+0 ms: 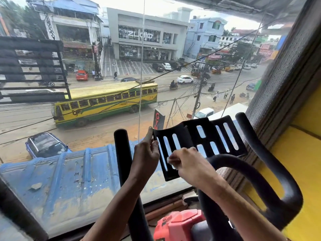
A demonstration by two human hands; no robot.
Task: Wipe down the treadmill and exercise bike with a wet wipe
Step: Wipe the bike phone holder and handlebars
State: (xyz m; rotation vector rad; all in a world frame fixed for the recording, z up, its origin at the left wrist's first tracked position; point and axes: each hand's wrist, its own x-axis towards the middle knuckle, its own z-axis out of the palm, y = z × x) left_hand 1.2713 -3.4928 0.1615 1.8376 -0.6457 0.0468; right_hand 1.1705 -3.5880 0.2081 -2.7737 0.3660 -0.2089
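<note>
The exercise bike's black slotted tray (pixel 199 136) stands between its padded handlebars (pixel 271 174), close to the window. My left hand (pixel 147 153) holds the tray's left edge, thumb up along the corner and fingers curled behind it. My right hand (pixel 187 164) pinches a small white wet wipe (pixel 171 162) and presses it on the tray's lower left slats. The left handlebar post (pixel 124 162) rises just left of my left hand. A red part of the bike frame (pixel 177 225) shows below my arms.
A large glass window (pixel 86 119) is directly ahead, with a street and a blue roof outside. A yellow wall (pixel 302 153) and a dark window frame close in on the right. A black bar (pixel 15 209) crosses the lower left corner.
</note>
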